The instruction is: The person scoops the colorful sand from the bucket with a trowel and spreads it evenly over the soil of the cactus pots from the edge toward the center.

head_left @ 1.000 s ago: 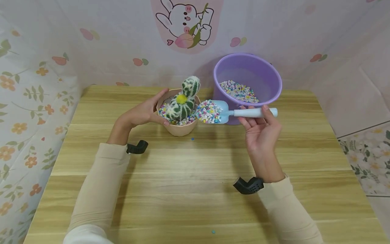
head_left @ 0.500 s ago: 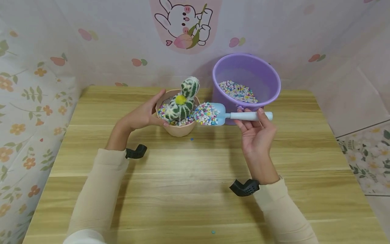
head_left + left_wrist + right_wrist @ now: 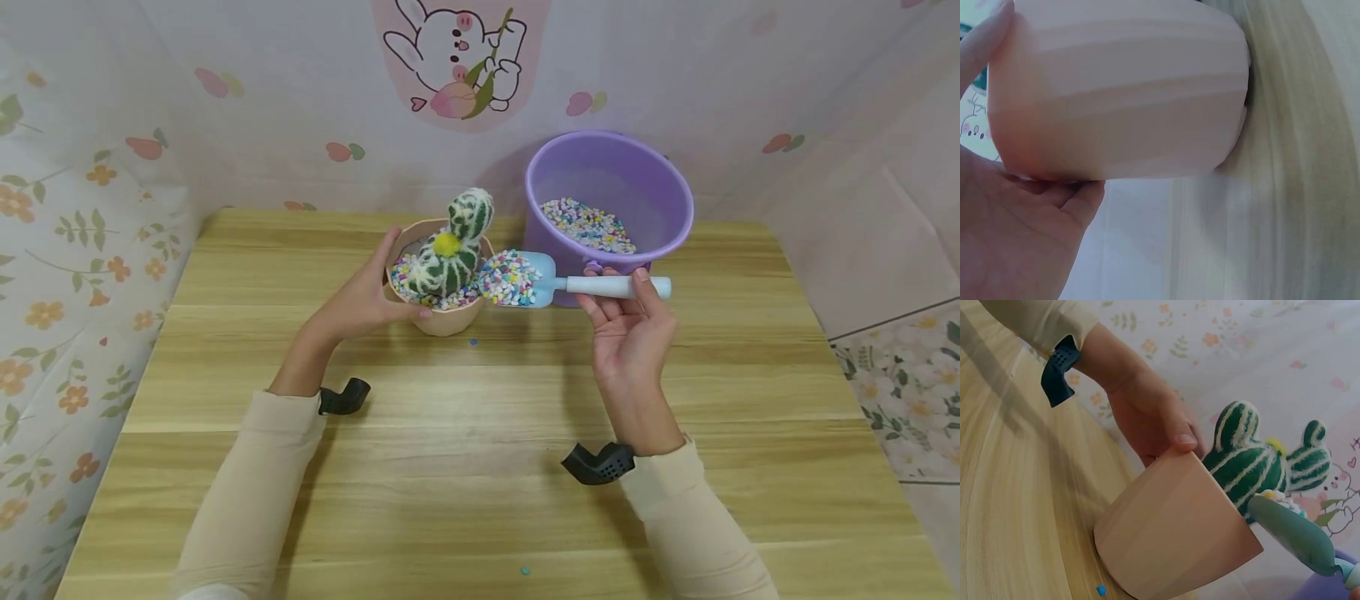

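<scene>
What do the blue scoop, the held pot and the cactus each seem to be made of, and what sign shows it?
Scoop: likely plastic, smooth; even pale blue colour, rounded moulded edges.
Pot: plastic or ceramic, I cannot tell; matte, even peach walls with shallow facets.
Cactus: perhaps felt or wool; soft matte green, with fuzzy white stripes.

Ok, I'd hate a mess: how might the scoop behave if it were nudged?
The scoop looks rigid, its handle straight under the load. The pebbles on it are loose and heaped, so a nudge would likely spill some. The smooth-looking handle may turn in the right hand.
</scene>
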### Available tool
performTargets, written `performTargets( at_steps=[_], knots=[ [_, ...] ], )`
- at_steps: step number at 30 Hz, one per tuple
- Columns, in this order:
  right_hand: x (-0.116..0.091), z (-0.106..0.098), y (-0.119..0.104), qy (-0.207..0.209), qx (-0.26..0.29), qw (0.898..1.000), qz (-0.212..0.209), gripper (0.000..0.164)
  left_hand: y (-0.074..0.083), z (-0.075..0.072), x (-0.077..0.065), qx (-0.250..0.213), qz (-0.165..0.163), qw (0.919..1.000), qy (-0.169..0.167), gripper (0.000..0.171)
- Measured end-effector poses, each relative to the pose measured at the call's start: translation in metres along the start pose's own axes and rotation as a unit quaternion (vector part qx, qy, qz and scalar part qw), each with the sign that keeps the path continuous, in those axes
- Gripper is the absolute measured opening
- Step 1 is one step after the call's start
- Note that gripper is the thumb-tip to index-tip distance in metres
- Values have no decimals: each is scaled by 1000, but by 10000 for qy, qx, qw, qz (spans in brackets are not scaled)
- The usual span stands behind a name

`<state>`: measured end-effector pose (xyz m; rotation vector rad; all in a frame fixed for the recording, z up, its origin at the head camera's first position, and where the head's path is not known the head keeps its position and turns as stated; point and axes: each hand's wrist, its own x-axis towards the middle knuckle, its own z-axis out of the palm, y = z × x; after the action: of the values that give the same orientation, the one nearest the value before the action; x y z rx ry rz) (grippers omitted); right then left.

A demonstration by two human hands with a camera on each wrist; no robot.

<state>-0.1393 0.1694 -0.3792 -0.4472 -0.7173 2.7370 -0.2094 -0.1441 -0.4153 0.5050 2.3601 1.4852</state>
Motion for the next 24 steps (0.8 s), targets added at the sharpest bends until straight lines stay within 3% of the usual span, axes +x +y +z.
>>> performTargets(
  at_steps=[11,17,24],
  knots=[
    [0,1,3,-74,-298,9989,-359,26,2,-9,3,51,-103,9991,-414,120],
    [-2,3,3,-101,-331,9984,-458,19,3,-11,4,1,-102,9987,-505,118],
    [-5,6,4,-106,-460,9963,-717,25,2,-12,4,-79,-144,9983,-564,118]
  ],
)
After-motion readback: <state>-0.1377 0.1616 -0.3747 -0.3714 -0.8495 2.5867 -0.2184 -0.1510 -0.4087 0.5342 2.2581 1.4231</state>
